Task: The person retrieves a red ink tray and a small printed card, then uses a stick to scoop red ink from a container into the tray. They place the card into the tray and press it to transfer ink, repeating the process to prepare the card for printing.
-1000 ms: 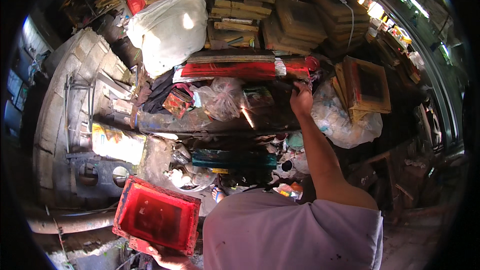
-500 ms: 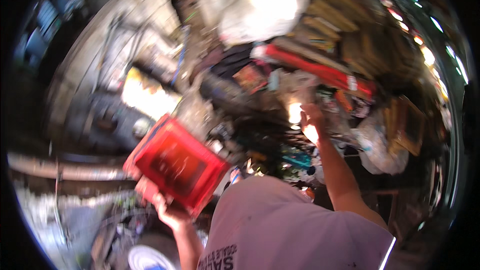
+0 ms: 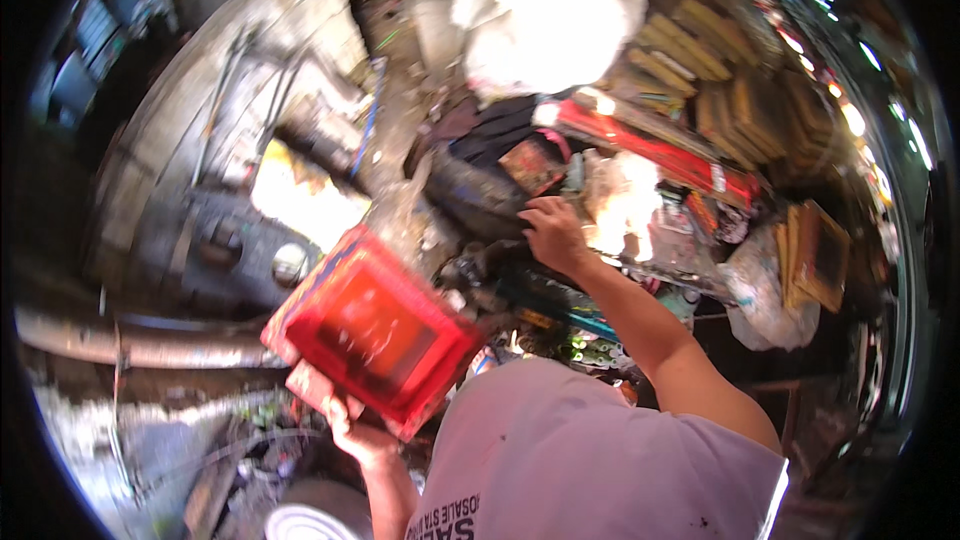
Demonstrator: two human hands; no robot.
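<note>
My left hand (image 3: 355,430) grips a red-stained rectangular screen frame (image 3: 370,330) from below at the lower left, with a smaller reddish block (image 3: 310,383) at its edge. My right hand (image 3: 552,228) is in the middle, fingers apart and slightly bent, at a dark grimy ledge (image 3: 470,195). Just above it are a patterned red box (image 3: 530,165) and dark cloth (image 3: 490,130); to its right lie a clear plastic bag (image 3: 620,205) and a long red bar (image 3: 660,155). Whether the fingertips touch the ledge I cannot tell.
Stacked frames (image 3: 750,115) and a white sack (image 3: 545,25) fill the back. More frames (image 3: 815,255) lean at the right by a plastic bundle (image 3: 760,305). A concrete wall (image 3: 180,100) stands at the left; a pipe (image 3: 160,345) runs along the lower left.
The view has turned since a second ago. My left hand has raised the red frame; my right hand has left the red bar's right end and moved leftward toward the patterned box.
</note>
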